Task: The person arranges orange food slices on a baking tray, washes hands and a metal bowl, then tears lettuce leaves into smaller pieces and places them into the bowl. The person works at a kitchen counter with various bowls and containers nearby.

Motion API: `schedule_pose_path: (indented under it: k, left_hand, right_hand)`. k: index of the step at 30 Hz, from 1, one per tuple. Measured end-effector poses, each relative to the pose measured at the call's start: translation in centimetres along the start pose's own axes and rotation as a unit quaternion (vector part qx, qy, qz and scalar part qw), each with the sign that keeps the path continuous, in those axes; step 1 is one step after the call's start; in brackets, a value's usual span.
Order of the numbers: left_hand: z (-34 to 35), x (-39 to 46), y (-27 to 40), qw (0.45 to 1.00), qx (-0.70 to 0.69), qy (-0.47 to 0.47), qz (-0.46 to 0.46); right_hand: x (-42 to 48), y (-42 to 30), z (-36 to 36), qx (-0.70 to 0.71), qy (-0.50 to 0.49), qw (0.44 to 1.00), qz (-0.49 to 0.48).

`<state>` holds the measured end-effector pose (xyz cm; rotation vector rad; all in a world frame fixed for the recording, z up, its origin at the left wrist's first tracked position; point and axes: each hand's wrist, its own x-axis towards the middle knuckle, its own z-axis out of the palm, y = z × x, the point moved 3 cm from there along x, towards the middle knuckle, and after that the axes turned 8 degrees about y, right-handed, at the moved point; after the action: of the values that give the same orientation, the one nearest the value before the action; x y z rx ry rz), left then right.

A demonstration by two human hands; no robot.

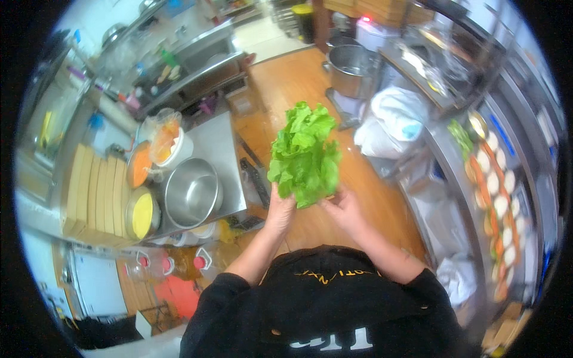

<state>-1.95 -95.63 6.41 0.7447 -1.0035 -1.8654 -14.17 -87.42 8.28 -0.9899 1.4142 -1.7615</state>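
A bunch of green leaf lettuce (304, 156) is held up in front of me, over the wooden floor. My left hand (283, 203) grips its lower left side, with the fingers partly hidden behind the leaves. At the lower right, my right hand (341, 205) holds the edge of the same bunch between thumb and fingers.
On the left, a steel table (224, 147) bears an empty steel pot (192, 192), a bowl of yellow food (142, 215) and shredded orange food (141, 163). Rows of filled bread pieces (500, 206) line the right counter. White sacks (394, 121) and a stockpot (348, 69) stand ahead.
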Motion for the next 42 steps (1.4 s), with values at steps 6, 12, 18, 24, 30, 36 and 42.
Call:
schedule_pose_path:
  k: [6, 12, 18, 24, 30, 36, 42]
  left_hand:
    - [-3.8, 10.1, 0.7, 0.99, -0.092, 0.103, 0.009]
    - [-7.7, 18.6, 3.6, 0.97, -0.099, 0.219, 0.023]
    - [-14.0, 24.2, 3.6, 0.908, -0.335, 0.249, -0.019]
    - [-23.8, 27.3, 4.3, 0.773, 0.267, 0.561, 0.129]
    - [-27.5, 29.4, 5.6, 0.552, 0.537, 0.636, -0.043]
    - [-20.2, 31.4, 11.0, 0.637, 0.443, 0.624, 0.094]
    - [-13.6, 34.9, 13.2, 0.845, -0.056, 0.507, 0.158]
  right_hand:
    - [10.3, 4.0, 5.0, 0.001, -0.043, 0.999, 0.006]
    - [20.6, 9.1, 10.6, 0.201, -0.158, 0.946, 0.199]
    - [29.2, 9.9, 16.5, 0.126, -0.265, 0.937, 0.188]
    - [37.8, 13.0, 19.8, 0.206, -0.441, 0.809, 0.329]
    - [45.0, 14.2, 22.4, 0.155, -0.545, 0.735, 0.374]
    - [48.8, 16.9, 24.1, 0.119, -0.601, 0.71, 0.348]
    - [47.6, 13.9, 26.4, 0.105, -0.691, 0.679, 0.225]
